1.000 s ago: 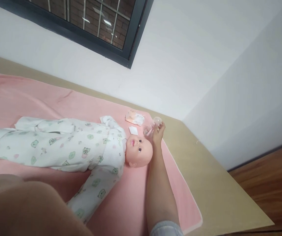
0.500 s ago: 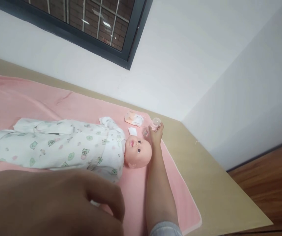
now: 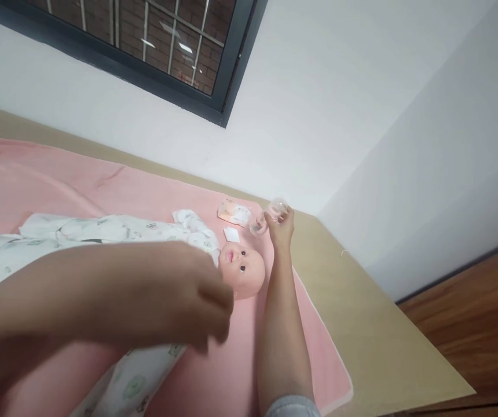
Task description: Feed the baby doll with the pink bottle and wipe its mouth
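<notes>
A bald baby doll lies on its back, dressed in white clothes with a green print. Beyond its head, my right hand is closed around a clear baby bottle with a pink part; its exact shape is hard to make out. My left hand hangs in front of the doll's chest, near the camera and blurred. Its fingers bend downward, their tips are smeared, and whether they hold anything is unclear. Much of the doll's torso is hidden behind this arm.
A pink sheet covers much of the wooden tabletop. Beside the doll's head lie a small soft wipes-like packet and a white folded square. A white wall and a dark-framed window stand behind.
My left hand has moved up and forward over the doll, hiding more of its body. My right hand has lifted and tilted the clear bottle slightly.
</notes>
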Action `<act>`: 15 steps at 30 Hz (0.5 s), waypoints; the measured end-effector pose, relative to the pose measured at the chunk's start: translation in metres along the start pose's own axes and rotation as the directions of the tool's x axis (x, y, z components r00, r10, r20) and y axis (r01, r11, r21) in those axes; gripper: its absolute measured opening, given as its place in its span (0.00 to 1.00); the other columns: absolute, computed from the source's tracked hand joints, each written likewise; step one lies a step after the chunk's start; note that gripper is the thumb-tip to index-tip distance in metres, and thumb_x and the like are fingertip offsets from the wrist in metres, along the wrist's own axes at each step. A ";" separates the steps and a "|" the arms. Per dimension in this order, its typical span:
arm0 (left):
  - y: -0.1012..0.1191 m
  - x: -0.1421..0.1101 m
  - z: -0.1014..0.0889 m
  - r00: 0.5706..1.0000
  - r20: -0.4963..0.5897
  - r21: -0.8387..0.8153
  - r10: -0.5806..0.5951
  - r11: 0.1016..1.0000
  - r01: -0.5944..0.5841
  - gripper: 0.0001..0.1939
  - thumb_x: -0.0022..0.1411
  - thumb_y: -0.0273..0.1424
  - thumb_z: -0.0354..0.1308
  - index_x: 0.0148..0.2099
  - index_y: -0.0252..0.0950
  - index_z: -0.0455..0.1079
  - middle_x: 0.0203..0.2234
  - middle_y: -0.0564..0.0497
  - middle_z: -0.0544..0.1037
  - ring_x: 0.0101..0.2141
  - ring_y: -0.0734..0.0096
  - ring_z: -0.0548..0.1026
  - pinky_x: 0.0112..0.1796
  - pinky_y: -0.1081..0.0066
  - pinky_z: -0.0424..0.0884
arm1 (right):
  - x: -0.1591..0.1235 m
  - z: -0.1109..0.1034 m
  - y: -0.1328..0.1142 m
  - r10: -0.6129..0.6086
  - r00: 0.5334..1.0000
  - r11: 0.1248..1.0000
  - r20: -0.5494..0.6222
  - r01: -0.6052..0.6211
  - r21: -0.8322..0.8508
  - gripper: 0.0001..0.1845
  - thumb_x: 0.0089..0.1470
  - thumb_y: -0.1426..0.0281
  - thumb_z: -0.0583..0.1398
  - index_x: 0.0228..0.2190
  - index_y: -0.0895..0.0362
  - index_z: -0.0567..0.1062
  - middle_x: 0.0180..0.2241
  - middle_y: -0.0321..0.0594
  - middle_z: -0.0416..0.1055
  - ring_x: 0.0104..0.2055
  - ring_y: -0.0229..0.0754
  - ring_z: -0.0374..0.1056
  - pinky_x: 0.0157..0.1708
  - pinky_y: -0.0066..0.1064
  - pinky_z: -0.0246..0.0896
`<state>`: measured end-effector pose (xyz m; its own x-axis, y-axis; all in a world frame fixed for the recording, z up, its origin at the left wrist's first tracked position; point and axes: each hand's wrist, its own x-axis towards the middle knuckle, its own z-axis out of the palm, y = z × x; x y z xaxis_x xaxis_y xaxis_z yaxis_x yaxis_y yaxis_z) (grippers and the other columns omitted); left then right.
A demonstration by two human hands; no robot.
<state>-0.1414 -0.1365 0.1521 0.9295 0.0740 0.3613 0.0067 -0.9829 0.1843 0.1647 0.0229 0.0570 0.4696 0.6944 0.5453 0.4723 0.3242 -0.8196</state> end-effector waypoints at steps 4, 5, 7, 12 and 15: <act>-0.048 0.008 -0.017 0.930 -0.178 -0.056 -0.321 0.947 0.316 0.11 0.68 0.37 0.52 0.49 0.43 0.71 0.46 0.53 0.77 0.44 0.64 0.75 0.43 0.71 0.69 | 0.000 0.001 -0.045 -0.048 0.991 0.993 0.129 0.034 0.109 0.34 0.41 0.62 0.65 0.50 0.55 0.63 0.48 0.46 0.70 0.43 0.41 0.69 0.44 0.36 0.66; -0.060 0.008 -0.015 0.874 -0.267 -0.068 -0.405 0.913 0.403 0.13 0.67 0.39 0.53 0.51 0.43 0.70 0.47 0.52 0.76 0.45 0.63 0.74 0.44 0.70 0.69 | -0.002 0.003 -0.057 -0.056 0.984 0.990 0.167 0.034 0.134 0.34 0.41 0.62 0.65 0.50 0.54 0.63 0.47 0.45 0.70 0.43 0.41 0.69 0.44 0.36 0.66; -0.080 0.007 -0.007 0.752 -0.395 -0.112 -0.528 0.840 0.531 0.19 0.64 0.42 0.54 0.55 0.42 0.66 0.48 0.50 0.75 0.46 0.60 0.74 0.44 0.67 0.69 | -0.010 0.009 -0.080 -0.070 0.973 0.983 0.222 0.030 0.179 0.34 0.40 0.62 0.66 0.50 0.54 0.63 0.47 0.44 0.70 0.42 0.41 0.70 0.45 0.37 0.66; -0.103 0.008 0.007 0.552 -0.441 -0.267 -0.707 0.691 0.672 0.37 0.54 0.49 0.61 0.62 0.40 0.57 0.47 0.46 0.74 0.47 0.55 0.73 0.43 0.63 0.71 | -0.047 0.036 -0.125 -0.104 0.932 0.963 0.348 0.006 0.271 0.30 0.43 0.61 0.65 0.48 0.53 0.64 0.46 0.42 0.71 0.44 0.42 0.70 0.47 0.39 0.66; -0.102 0.009 0.005 0.532 -0.438 -0.290 -0.724 0.674 0.679 0.34 0.52 0.42 0.61 0.59 0.41 0.59 0.44 0.48 0.76 0.45 0.56 0.74 0.41 0.66 0.71 | -0.070 0.049 -0.142 -0.099 0.906 0.962 0.412 -0.018 0.271 0.31 0.43 0.62 0.66 0.49 0.51 0.64 0.47 0.42 0.71 0.47 0.44 0.69 0.47 0.40 0.67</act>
<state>-0.1323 -0.0368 0.1323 0.3281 0.8254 0.4594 0.5291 -0.5634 0.6345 0.0284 -0.0403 0.1262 0.0709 0.8615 0.5028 0.2439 0.4738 -0.8462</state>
